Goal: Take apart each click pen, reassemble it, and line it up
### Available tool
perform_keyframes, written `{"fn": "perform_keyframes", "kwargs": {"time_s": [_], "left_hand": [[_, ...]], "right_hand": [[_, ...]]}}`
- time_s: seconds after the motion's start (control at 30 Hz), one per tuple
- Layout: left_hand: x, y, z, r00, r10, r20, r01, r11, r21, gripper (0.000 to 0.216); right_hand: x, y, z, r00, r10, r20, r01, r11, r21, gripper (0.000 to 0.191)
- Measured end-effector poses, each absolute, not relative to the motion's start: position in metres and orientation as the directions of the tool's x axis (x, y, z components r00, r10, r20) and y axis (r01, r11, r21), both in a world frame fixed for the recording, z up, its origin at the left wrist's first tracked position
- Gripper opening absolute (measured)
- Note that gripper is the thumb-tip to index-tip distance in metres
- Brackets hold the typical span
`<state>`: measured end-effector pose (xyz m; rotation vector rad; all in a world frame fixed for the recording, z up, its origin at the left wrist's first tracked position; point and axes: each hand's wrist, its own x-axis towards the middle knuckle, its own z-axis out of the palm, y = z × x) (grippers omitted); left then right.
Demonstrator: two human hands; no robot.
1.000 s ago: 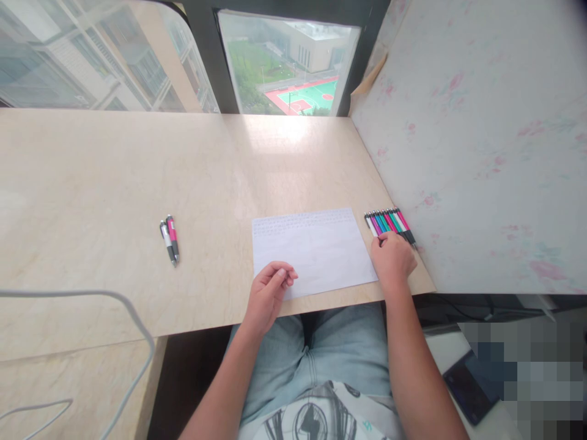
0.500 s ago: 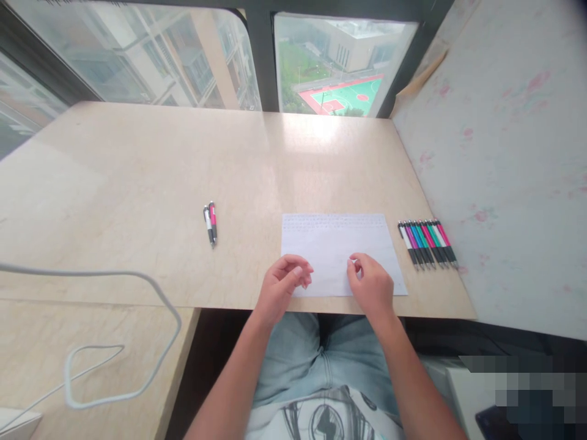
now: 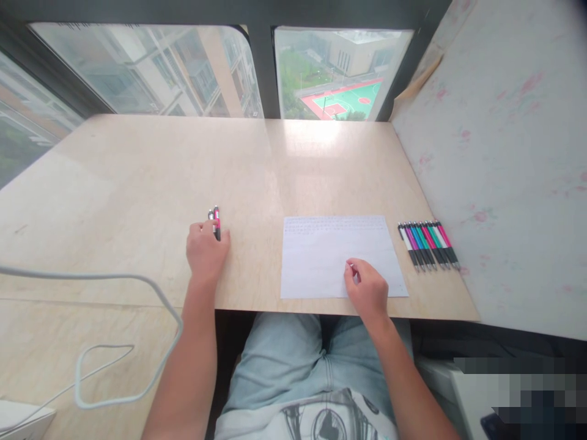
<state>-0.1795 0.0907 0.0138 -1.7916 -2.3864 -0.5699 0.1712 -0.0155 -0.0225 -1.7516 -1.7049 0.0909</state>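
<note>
My left hand (image 3: 207, 249) is low over two pens on the table, its thumb spread to the right of them and its fingers curled on the left. The white pen (image 3: 211, 214) and the pink pen (image 3: 217, 221) lie side by side, their lower ends partly hidden by the hand. My right hand (image 3: 367, 287) rests over the lower part of a sheet of paper (image 3: 316, 263), thumb and fingertips brought together with no object visible in them. Small lines of writing run along the sheet's top.
A row of several coloured pens (image 3: 427, 244) lies right of the paper, close to the flowered wall (image 3: 513, 183). A grey cable (image 3: 114, 276) loops across the left side of the table (image 3: 151, 183). Windows (image 3: 339, 73) stand behind the table.
My left hand has moved left, from above the paper to the two pens. My right hand has hardly moved. The view has shifted slightly.
</note>
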Motion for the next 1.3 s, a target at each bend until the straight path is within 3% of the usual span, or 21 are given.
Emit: {"fn": "perform_keyframes", "kwargs": {"time_s": [0.13,0.27,0.53,0.8,1.0,1.3], "left_hand": [[-0.175,0.096,0.013,-0.29,0.919,0.267,0.95,0.242,0.199,0.029],[-0.16,0.089,0.013,-0.155,0.957,0.245,0.971,0.103,0.214,0.025],[-0.102,0.071,0.015,0.032,0.985,0.172,0.942,-0.088,0.325,0.019],[-0.091,0.072,0.021,-0.024,0.992,0.127,0.968,-0.009,0.251,0.028],[-0.089,0.072,0.025,-0.026,0.987,0.157,0.983,-0.002,0.181,0.022],[-0.08,0.077,0.025,0.018,0.994,0.105,0.979,-0.038,0.199,0.015]], "right_hand": [[0.171,-0.015,-0.023,0.137,0.906,0.399,0.846,0.103,-0.524,0.018],[0.171,-0.015,-0.022,0.142,0.91,0.389,0.836,0.1,-0.54,0.018],[0.172,-0.015,-0.022,0.142,0.926,0.35,0.808,0.096,-0.582,0.017],[0.172,-0.015,-0.02,0.154,0.93,0.334,0.788,0.089,-0.609,0.018],[0.172,-0.015,-0.021,0.142,0.931,0.338,0.786,0.102,-0.61,0.019],[0.172,-0.015,-0.019,0.149,0.936,0.32,0.78,0.087,-0.619,0.021]]}}
